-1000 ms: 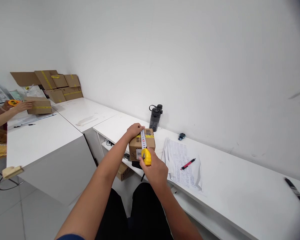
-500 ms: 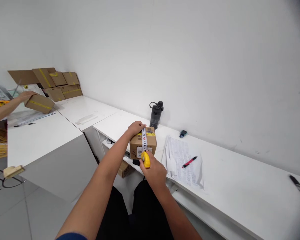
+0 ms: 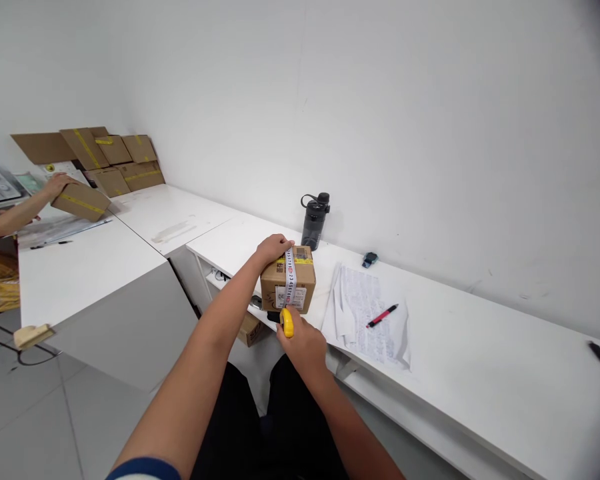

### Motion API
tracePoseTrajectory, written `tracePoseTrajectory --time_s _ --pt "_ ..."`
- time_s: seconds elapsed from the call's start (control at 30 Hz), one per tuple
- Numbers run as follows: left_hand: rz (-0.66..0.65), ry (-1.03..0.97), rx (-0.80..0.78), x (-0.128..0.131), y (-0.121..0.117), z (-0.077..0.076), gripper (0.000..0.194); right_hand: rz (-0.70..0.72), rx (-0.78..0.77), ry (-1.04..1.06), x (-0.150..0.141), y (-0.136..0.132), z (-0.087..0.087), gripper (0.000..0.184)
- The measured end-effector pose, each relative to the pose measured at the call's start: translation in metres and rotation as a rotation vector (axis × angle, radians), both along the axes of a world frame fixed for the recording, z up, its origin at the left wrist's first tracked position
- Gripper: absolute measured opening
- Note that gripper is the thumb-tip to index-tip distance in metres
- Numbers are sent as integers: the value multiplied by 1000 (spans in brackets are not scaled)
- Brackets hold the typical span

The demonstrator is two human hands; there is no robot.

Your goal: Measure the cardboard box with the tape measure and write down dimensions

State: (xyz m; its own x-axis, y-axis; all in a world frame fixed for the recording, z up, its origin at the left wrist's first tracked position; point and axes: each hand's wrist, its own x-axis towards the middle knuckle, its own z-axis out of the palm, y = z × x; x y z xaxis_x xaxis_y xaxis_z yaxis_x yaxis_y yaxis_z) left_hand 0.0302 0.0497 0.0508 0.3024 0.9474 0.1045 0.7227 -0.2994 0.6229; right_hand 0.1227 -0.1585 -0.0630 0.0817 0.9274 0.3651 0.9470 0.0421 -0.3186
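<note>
Drawn lower, the tape measure (image 3: 287,323) spans the carton (image 3: 274,283), hands (image 3: 275,249) (image 3: 304,343) grasping both ends.

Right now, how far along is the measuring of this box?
Looks done: the tape blade runs over the box and down its front. In hand: the left hand is at the blade's far end, the right hand grips the yellow case below the front. Probably left: reading the blade and noting the figure, as the pen lies unheld on the papers.
</note>
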Motion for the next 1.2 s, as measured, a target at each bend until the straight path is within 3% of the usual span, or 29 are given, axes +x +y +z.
tracePoseTrajectory --time_s 0.7,0.97,1.2 --pt "-9 -12 -13 -1 -3 1 36 49 -215 25 -4 -4 -7 48" --pt "-12 -15 -19 -1 -3 0 36 45 -236 -7 -9 -3 -39 52" --pt "-16 -43 -45 -1 -3 -1 38 99 -378 1 -13 -6 -67 54"
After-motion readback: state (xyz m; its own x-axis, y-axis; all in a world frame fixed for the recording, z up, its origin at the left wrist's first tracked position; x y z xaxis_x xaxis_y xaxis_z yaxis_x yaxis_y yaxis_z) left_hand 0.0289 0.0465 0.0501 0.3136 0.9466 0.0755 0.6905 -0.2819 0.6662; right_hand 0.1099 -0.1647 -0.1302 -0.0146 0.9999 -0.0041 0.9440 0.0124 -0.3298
